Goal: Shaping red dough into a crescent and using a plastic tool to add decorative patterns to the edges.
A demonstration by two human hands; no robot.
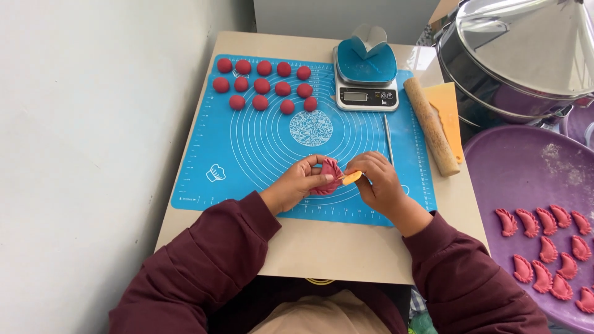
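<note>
The left hand cups a folded red dough piece just above the blue silicone mat, fingers curled around its pleated edge. The right hand is closed on a small orange tool whose tip touches the dough. At the far side of the mat lie rows of red dough balls. A digital scale stands at the mat's far right corner, with a wooden rolling pin and a yellow scraper beside it on the worktop. To the right, a purple tray holds finished crimped red dumplings
</note>
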